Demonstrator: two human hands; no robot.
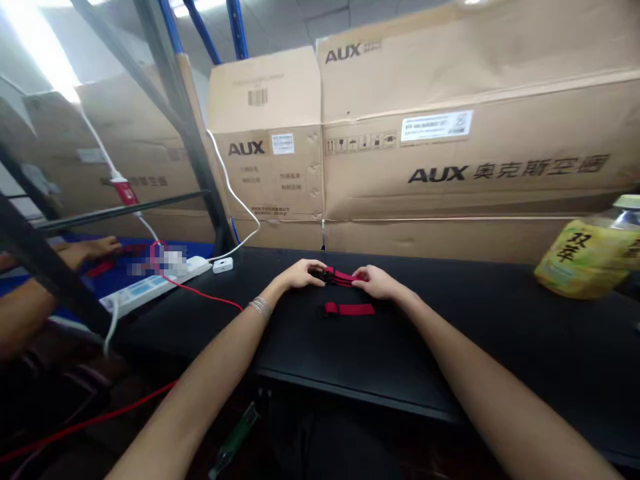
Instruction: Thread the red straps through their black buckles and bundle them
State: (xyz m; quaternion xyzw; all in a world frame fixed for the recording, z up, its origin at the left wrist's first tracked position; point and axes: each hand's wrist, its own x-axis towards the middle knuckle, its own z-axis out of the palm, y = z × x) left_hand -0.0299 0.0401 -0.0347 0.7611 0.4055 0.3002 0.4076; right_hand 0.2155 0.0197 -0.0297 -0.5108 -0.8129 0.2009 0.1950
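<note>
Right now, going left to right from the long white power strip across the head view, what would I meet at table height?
Small white rectangular plastic device, bare left hand's grip, held red fabric strap with black buckle, bare right hand's grip, yellow-labelled plastic bottle.

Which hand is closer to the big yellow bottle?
Right. The right hand pinches the upper red strap, well to the left of the yellow bottle. The left hand is farther away, at the strap's black-buckle end.
</note>
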